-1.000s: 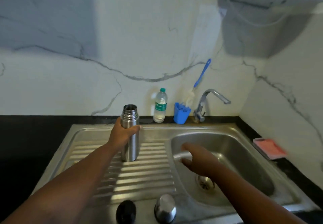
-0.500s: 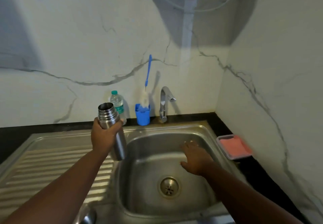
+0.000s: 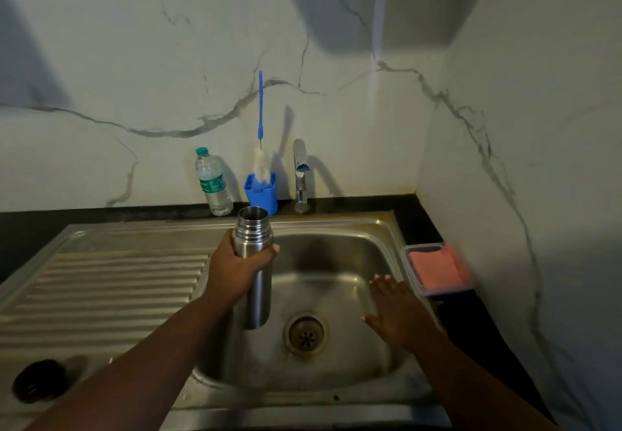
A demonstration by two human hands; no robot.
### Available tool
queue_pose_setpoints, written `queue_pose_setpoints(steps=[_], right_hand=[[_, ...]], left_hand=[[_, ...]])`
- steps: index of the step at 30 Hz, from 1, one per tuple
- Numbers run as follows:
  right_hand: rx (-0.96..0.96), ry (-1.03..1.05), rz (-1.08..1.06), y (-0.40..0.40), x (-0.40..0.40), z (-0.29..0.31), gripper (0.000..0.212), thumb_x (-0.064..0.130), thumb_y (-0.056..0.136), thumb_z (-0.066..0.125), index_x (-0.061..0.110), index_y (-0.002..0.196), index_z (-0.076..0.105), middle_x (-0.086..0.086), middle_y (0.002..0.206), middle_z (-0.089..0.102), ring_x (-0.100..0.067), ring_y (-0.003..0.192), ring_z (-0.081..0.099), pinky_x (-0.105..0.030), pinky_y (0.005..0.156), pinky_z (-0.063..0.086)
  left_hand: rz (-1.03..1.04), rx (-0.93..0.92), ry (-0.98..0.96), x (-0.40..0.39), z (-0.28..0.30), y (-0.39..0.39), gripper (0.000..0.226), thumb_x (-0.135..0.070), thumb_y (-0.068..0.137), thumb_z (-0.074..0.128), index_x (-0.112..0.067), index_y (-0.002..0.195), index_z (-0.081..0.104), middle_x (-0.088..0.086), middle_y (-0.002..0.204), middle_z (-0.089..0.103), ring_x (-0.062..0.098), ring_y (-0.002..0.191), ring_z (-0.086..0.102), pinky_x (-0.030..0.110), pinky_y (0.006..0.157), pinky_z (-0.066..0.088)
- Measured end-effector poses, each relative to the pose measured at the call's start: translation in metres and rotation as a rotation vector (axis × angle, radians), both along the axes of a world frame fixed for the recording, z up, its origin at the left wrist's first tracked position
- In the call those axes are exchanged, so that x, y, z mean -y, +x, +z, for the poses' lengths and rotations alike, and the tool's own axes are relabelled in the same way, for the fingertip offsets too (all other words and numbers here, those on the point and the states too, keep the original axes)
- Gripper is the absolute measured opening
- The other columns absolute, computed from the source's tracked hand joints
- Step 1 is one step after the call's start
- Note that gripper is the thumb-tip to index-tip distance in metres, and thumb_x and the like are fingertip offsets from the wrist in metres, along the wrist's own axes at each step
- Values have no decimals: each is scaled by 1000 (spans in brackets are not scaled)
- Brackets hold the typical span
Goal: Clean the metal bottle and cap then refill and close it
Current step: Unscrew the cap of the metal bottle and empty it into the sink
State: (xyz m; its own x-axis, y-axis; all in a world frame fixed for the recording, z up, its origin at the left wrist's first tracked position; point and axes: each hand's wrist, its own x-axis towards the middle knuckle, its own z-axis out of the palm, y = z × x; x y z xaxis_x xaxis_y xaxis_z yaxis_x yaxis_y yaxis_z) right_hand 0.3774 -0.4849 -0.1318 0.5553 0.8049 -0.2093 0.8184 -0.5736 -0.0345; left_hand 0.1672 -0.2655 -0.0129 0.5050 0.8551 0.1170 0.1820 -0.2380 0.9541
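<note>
Sink (image 3: 387, 239): steel basin, ribbed drainboard left of the grip, black counter, marble-look walls. Bottle (image 3: 254, 262): metal, uncapped, long axis near upright, held over the basin. Left hand (image 3: 235, 267): wrapped round the bottle's upper body. Right hand (image 3: 397, 313): flat, fingers straight, holding nothing, right of the bottle. Tap (image 3: 299, 175): beyond the grip, slightly right; right hand judged nearer. Brush (image 3: 261, 148): in a blue cup just beyond. Cap (image 3: 38, 380): dark, on the drainboard, well left.
</note>
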Motion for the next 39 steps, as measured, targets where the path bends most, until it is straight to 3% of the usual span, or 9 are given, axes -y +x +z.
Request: queue_pose_setpoints(steps=[3,6,12,14,17,21,24,31,39], right_hand=[[52,1,-4,3,3,-1,75,62,80,33,7,118,66,-12,121,65,-28,110,63,-42,90,50],[99,39,-29,2,3,4,73,59,82,31,7,125,61,-13,129,60,-29,118,58,-41,98,44],[164,116,-28,-1,-1,3,70,51,93,29,9,149,24,-12,155,23,-26,143,23,-38,116,13],[182,111,-55,-1,-3,3,68,48,90,30,6,142,39,-16,148,38,-29,136,38,-41,112,26],[165,102,-68,2,-4,-2,68,48,77,34,2,115,67,-18,119,64,-31,108,64,-43,91,49],[193,111,-52,2,-4,-4,65,48,74,48,2,116,66,-17,119,64,-31,109,63,-43,91,49],[184,103,-59,1,-3,-5,70,50,82,45,4,134,50,-16,138,50,-30,128,48,-41,106,35],[168,129,-37,2,-4,-8,87,54,77,13,4,147,25,-16,154,26,-29,143,23,-40,117,16],[128,100,-17,1,-3,-1,80,53,90,29,7,151,6,-12,159,5,-24,147,4,-37,118,4]], left_hand=[[-105,-113,110,4,-1,3,44,-23,67,88,-33,98,58,-8,90,70,4,78,66,22,67,48],[-161,-226,221,0,-4,5,45,-28,64,90,-35,94,57,-11,86,69,-4,74,64,18,64,44],[-278,-441,398,-18,2,11,54,-44,58,86,-36,102,54,-14,89,65,3,78,62,27,69,50],[-300,-490,425,-23,4,14,55,-46,57,84,-37,102,53,-14,89,65,4,79,61,28,69,50],[-325,-553,442,-27,4,15,57,-51,56,81,-36,103,53,-13,91,65,5,80,62,32,71,53],[-368,-631,472,-32,5,14,63,-55,54,79,-38,107,50,-13,95,63,5,82,60,29,71,52],[-405,-694,506,-35,8,13,63,-54,55,79,-38,108,48,-13,96,61,5,82,58,27,70,50],[-447,-753,566,-33,6,12,60,-46,59,83,-32,109,51,-11,97,60,6,82,57,23,66,45],[-498,-826,566,-31,-5,14,67,-54,58,79,-33,114,49,-9,102,61,10,87,60,27,72,50]])
